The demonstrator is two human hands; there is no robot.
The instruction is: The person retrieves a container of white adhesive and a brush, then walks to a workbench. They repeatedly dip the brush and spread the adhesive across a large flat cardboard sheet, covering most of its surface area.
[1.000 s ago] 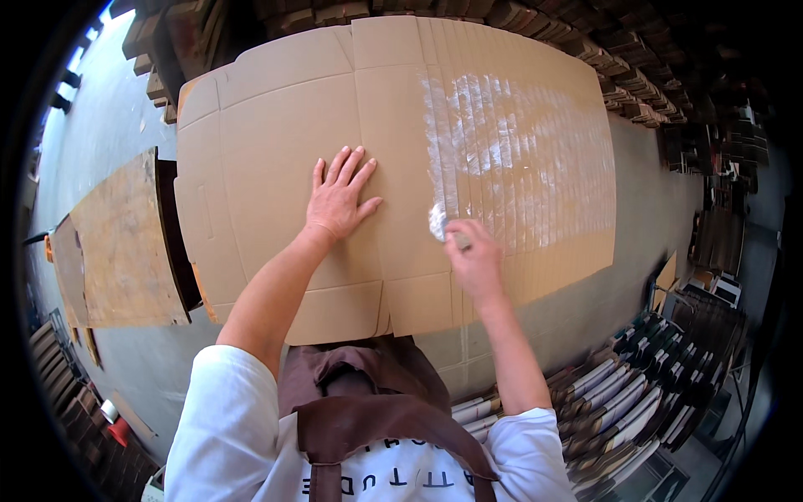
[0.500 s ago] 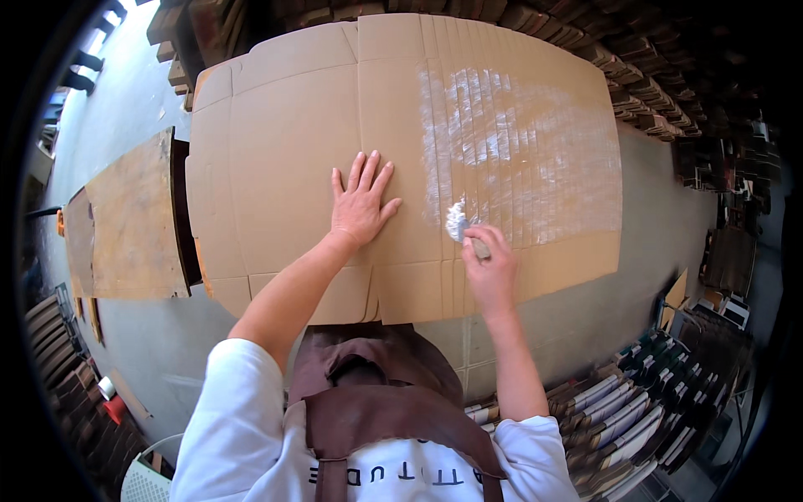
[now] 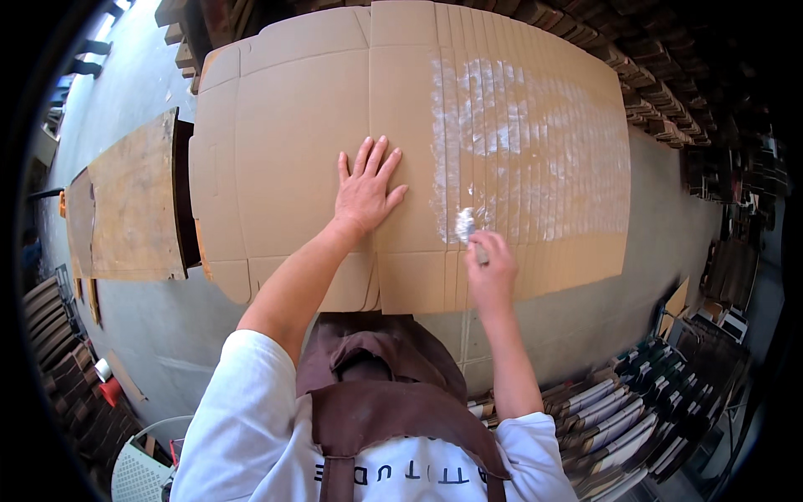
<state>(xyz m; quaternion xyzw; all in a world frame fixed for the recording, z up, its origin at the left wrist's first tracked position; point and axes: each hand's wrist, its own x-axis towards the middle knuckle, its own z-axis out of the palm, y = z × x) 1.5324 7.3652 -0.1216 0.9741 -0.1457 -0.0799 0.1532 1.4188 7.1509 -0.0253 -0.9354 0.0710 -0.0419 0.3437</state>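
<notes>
A large flattened cardboard sheet (image 3: 301, 109) lies in front of me, scored with fold lines. My left hand (image 3: 365, 192) rests palm down on its middle, fingers spread and holding nothing. In my right hand (image 3: 492, 263) is a brush (image 3: 470, 234), gripped by its short handle. White paste (image 3: 465, 221) covers its head, which appears to touch the board. A wet, whitish smeared coat (image 3: 510, 125) spreads over the right part of the cardboard, ending short of its near edge. The left part of the sheet looks dry.
Left of the cardboard stands a worn wooden board (image 3: 125, 201). Stacks of cardboard pieces (image 3: 644, 96) line the far right. Near right are rows of folded, stacked items (image 3: 619, 410). A pale green plastic chair (image 3: 138, 473) stands at the near left, by a red and white roll (image 3: 109, 389).
The brush in my right hand has moved a little nearer to me along the coat's left side. My left hand stays flat on the cardboard. The view has shifted slightly.
</notes>
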